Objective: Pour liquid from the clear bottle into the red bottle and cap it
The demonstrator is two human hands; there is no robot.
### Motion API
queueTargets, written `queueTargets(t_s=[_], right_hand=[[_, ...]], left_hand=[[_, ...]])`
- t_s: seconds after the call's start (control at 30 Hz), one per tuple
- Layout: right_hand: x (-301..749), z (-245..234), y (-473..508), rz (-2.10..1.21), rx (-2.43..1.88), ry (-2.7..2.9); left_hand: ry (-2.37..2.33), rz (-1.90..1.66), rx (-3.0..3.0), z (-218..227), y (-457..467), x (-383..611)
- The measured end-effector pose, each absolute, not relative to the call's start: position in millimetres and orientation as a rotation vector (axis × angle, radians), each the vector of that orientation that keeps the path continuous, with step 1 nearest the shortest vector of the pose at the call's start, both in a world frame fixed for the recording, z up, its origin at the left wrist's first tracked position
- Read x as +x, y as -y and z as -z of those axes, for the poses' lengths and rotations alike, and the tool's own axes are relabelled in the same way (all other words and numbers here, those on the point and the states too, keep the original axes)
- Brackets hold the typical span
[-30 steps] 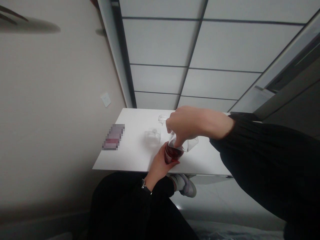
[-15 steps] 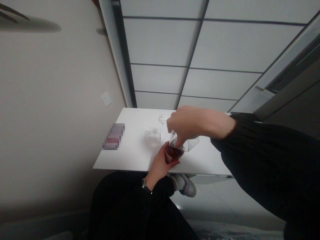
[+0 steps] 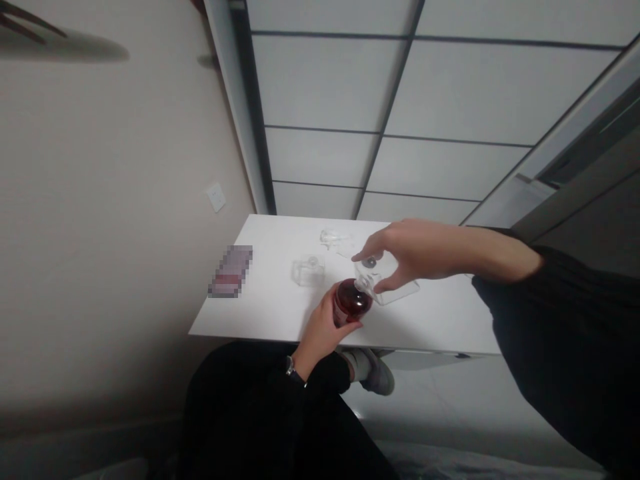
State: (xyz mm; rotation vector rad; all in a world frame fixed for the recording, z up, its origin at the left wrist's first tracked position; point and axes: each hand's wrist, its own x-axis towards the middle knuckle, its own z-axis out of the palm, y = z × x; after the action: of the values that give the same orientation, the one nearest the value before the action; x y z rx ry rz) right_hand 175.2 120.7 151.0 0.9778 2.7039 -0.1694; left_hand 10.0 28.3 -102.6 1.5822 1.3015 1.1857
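Observation:
My left hand (image 3: 321, 327) is wrapped around a bottle of dark red liquid (image 3: 354, 300) at the table's front edge. The bottle leans slightly, and its pale neck points up and away. My right hand (image 3: 407, 252) hovers just right of that neck, thumb and index finger spread wide, gripping nothing that I can see. Below its fingers lies a clear angular container (image 3: 397, 293), partly hidden by the hand. A small dark round piece (image 3: 369, 263) shows between thumb and index finger; I cannot tell what it is.
A small clear square bottle (image 3: 309, 272) stands left of the red one. Another clear glass piece (image 3: 334, 238) lies near the back of the white table (image 3: 270, 313). A pixelated flat object (image 3: 231, 271) is at the left edge, near the wall.
My right hand has drawn back to the right from the red bottle's top and its fingers have spread, uncovering the neck. The left hand keeps its hold on the bottle.

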Motion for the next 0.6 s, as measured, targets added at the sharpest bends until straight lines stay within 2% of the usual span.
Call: queueTargets(t_s=[0.33, 0.6], right_hand=[[237, -88, -112, 0.740, 1.120, -3.151], [265, -2, -120, 1.636, 1.608, -3.169]], left_hand=[[-1.317, -1.173, 1.578, 98, -29, 10], [-1.380, -1.138, 1.539, 100, -28, 11]])
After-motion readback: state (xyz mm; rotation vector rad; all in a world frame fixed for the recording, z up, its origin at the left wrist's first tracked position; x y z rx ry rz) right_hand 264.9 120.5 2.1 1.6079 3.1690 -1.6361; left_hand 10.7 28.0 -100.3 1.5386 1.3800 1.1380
